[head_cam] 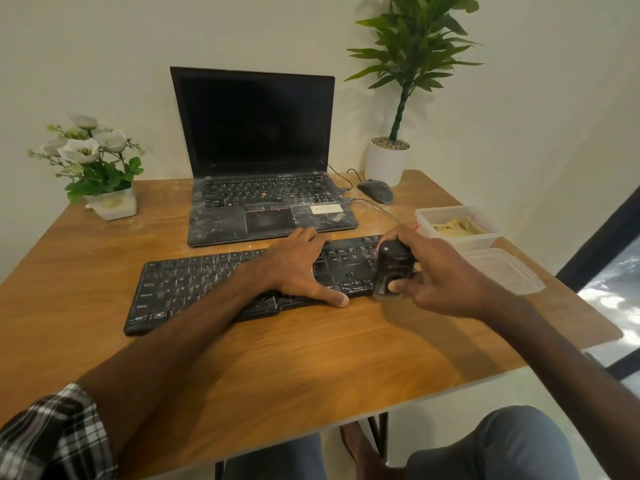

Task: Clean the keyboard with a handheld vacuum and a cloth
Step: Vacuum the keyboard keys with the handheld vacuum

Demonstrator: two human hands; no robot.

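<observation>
Right hand grips vacuum at keyboard end; left hand spread flat on keys. Laptop behind; tubs right.

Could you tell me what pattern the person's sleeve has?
The sleeve is black-and-white plaid, head view.

- I see soft, fairly bright daylight; the window at right is blown out
- diffuse shadows lie on the table
- edges bend with wide-angle distortion; detail slightly soft

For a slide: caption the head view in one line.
Right hand grips a black cylindrical vacuum at the right end of the dusty black keyboard; left hand rests on its keys.
</observation>
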